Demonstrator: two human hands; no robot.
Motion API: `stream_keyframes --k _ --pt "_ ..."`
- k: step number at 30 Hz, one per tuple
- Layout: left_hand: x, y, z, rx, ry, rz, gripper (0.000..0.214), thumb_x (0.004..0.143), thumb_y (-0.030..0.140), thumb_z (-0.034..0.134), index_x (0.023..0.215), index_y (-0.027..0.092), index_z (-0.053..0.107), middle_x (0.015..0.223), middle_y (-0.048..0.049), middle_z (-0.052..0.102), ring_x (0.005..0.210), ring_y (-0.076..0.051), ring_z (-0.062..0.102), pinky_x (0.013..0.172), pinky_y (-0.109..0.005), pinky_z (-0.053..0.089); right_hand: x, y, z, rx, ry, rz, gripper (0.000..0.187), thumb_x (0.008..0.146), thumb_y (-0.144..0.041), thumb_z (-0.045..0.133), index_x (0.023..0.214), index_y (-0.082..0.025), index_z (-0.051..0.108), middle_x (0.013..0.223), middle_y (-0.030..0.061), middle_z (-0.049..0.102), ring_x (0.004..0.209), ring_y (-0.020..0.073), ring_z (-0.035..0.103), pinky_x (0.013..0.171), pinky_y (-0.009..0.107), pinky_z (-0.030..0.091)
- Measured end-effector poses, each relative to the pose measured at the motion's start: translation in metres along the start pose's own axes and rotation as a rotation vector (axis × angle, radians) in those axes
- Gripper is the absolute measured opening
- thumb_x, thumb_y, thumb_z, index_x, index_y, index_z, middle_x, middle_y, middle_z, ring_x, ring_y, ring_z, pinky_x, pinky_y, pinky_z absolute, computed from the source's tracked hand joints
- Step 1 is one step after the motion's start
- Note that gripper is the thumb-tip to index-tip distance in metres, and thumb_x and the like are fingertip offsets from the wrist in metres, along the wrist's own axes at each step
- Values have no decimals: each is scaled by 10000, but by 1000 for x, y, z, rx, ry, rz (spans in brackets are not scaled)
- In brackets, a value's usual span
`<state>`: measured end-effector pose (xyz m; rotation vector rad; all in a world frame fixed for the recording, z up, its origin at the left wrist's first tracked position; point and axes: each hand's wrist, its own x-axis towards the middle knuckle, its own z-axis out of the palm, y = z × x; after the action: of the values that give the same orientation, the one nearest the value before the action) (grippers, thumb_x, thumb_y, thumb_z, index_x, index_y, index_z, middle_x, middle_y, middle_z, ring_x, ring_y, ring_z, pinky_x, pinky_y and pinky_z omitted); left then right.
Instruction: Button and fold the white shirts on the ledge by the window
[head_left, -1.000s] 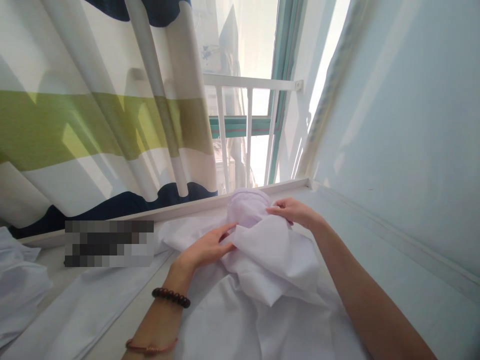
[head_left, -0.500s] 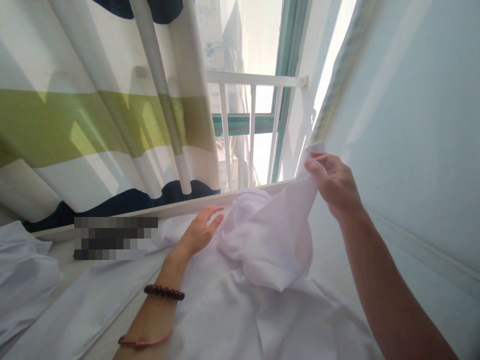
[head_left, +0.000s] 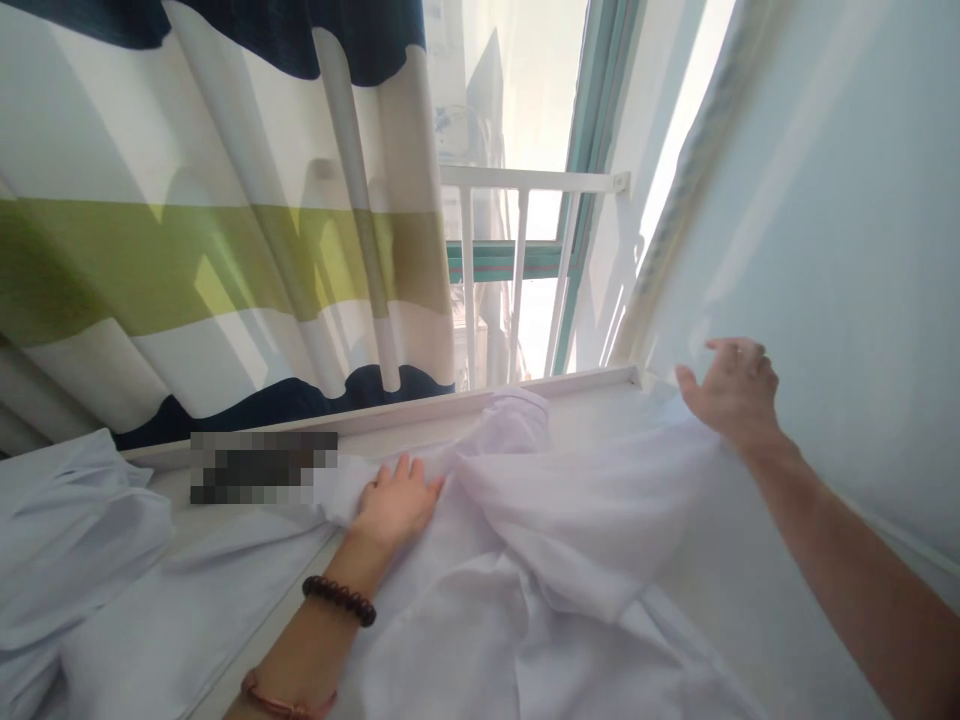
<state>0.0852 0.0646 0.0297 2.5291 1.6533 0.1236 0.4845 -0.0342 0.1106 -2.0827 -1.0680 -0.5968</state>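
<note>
White garment (head_left: 570, 500): spread on bench (head_left: 724, 560) towards the far right corner. Left hand (head_left: 394, 500): fingers wide, flat, pinning cloth. Right hand (head_left: 731, 395): fingers splayed, gripping nothing, at the cloth's edge. Smoothing probably goes best with the left hand anchoring and the right stroking outward.

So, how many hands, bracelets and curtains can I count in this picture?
Hands: 2, left hand and right hand
Bracelets: 2, beaded bracelet and cord bracelet
Curtains: 1, striped curtain
Total: 5
</note>
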Motion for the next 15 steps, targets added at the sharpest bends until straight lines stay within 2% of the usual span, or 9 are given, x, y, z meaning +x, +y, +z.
stream_keyframes --k 1,2,4,5,7,8,10,13,15 --pt "3 7 -7 59 -10 -23 514 936 437 327 1167 104 644 1249 -282 596 1219 -426 516 965 -567 398 -13 -16 7 40 -186 -85 405 833 -328 528 1155 -85 563 1313 261 489 1230 396 447 1015 518 321" --pt "7 13 -14 105 -11 -30 509 944 423 312 1136 99 654 1204 -277 617 1195 -411 535 968 -550 398 -27 -34 13 104 -432 -171 388 879 -363 478 1135 -90 583 1266 244 542 1233 381 459 1021 500 326" --pt "18 22 -23 136 4 24 441 939 360 342 1158 118 637 1231 -238 618 1235 -367 510 1041 -529 335 -54 -69 22 201 -697 -287 363 905 -483 451 943 -190 661 1027 117 685 995 276 621 880 363 457" --pt "23 24 -25 127 5 65 400 919 329 388 1187 143 620 1269 -205 610 1266 -341 488 1088 -518 282 -66 -84 24 269 -913 -344 408 916 -535 423 924 -206 664 994 97 696 927 254 638 824 338 472" --pt "32 24 -26 111 -16 141 392 862 296 496 1228 195 594 1313 -142 604 1284 -294 480 1139 -470 218 -82 -104 25 303 -1138 -409 493 851 -658 482 970 -211 654 984 87 698 862 240 641 744 315 479" --pt "34 22 -26 102 -28 164 415 840 293 534 1242 203 583 1317 -131 605 1275 -285 491 1140 -444 227 -87 -109 24 290 -1206 -430 542 801 -693 535 1017 -207 641 998 92 693 856 244 638 718 311 478" --pt "34 15 -24 83 -50 158 437 842 323 553 1254 179 567 1275 -152 628 1211 -293 549 1077 -413 331 -90 -109 22 227 -1246 -450 588 726 -671 643 1082 -203 618 1005 93 685 855 247 635 680 299 475" --pt "26 4 -22 51 -91 87 376 899 366 479 1182 149 597 1110 -175 700 1040 -307 650 886 -390 472 -78 -90 23 138 -1193 -479 343 823 -465 618 1051 -209 636 994 81 695 922 245 638 736 294 475" --pt "18 -5 -20 32 -114 38 309 907 342 457 1062 156 649 1016 -166 728 940 -299 685 798 -372 499 -63 -71 26 38 -1076 -474 214 901 -326 506 999 -208 656 1021 83 704 988 243 638 818 313 463"
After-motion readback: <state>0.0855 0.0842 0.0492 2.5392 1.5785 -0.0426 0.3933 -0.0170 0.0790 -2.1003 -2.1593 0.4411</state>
